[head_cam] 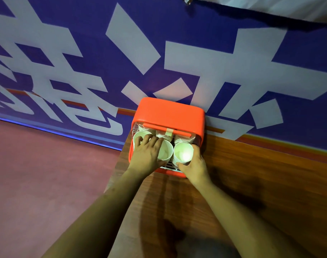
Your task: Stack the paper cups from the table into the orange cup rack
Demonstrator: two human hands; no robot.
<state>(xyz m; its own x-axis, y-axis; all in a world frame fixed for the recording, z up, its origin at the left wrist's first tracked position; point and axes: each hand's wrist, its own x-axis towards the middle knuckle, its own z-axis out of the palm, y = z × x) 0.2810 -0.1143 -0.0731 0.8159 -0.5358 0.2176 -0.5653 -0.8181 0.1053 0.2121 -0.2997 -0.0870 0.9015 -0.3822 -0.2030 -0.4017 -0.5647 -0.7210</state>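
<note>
Over the wooden table (252, 183), a paper cup stack (184, 152) in the orange cup rack (170, 112) is gripped by the right hand (194, 164). The neighbouring cups (166, 152) are pressed by the flat, spread left hand (147, 151). Every cup seen stands inside the rack, so stacking is judged nearly done.

purple banner (214, 43) covered the whole wall, huge white characters (205, 58) on it, orange stripe (281, 146) ran along the bottom, dull red floor (47, 164) on the left, wood-grain table (261, 174) sat right against the banner, lighting was pretty dim, soft shadows on the wood, bit of white sheet (270, 6) top right
</note>
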